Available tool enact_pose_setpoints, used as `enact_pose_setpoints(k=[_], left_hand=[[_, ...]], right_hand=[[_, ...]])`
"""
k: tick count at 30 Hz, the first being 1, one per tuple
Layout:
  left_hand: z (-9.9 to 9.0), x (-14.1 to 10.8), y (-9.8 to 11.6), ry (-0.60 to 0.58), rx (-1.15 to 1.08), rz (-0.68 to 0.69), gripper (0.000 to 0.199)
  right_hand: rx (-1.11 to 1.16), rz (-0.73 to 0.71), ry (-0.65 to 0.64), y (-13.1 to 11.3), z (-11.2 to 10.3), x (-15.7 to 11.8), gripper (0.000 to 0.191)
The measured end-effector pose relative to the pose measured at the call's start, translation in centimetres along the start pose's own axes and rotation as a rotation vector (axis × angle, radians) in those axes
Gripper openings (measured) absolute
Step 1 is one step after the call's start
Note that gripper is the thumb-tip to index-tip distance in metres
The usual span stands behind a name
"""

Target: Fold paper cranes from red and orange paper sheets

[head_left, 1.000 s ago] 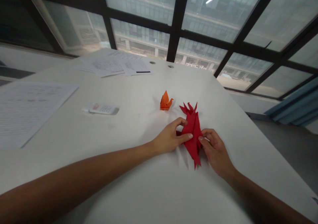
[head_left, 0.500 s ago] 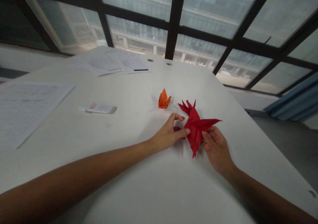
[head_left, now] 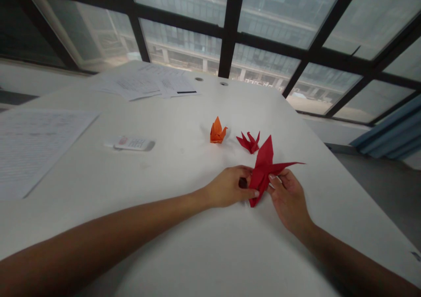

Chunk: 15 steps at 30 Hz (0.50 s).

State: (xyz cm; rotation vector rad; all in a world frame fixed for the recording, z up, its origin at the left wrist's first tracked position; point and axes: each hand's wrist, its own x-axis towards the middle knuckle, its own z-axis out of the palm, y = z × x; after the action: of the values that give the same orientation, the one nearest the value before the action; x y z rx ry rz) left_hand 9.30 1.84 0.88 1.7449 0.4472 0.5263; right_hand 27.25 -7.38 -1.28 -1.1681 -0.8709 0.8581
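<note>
Between my two hands is a large red origami crane (head_left: 264, 167), one pointed wing rising away from me and another reaching right. My left hand (head_left: 235, 185) pinches its near left part, thumb on top and the other fingers partly hidden beneath. On its right side, my right hand (head_left: 288, 196) grips the paper near the base of the right wing between thumb and fingers. Just beyond it, a smaller red origami crane (head_left: 250, 143) stands on the white table (head_left: 184, 169). Left of that one sits an orange origami crane (head_left: 217, 132).
A white marked object, perhaps an eraser (head_left: 134, 143), lies left of the cranes. Printed sheets (head_left: 36, 143) cover the table's left side, with more papers (head_left: 144, 84) at the back. Beyond are dark-framed windows (head_left: 226, 47) and a blue curtain (head_left: 391, 134) at right.
The large red crane has turned and tipped, so its upper wing now points up and right. My left thumb has slid down toward its lower end. The small red crane shows more fully.
</note>
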Motion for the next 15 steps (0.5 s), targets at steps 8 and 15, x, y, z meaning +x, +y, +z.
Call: enact_pose_setpoints(k=[8, 15], left_hand=[[-0.5, 0.3, -0.1, 0.078, -0.287, -0.058, 0.039], [-1.6, 0.6, -0.5, -0.039, -0.600, -0.159, 0.048]], right_hand=[[0.091, -0.029, 0.091, -0.8, 0.1, 0.7, 0.022], [0.077, -0.047, 0.037, -0.6, 0.1, 0.7, 0.021]])
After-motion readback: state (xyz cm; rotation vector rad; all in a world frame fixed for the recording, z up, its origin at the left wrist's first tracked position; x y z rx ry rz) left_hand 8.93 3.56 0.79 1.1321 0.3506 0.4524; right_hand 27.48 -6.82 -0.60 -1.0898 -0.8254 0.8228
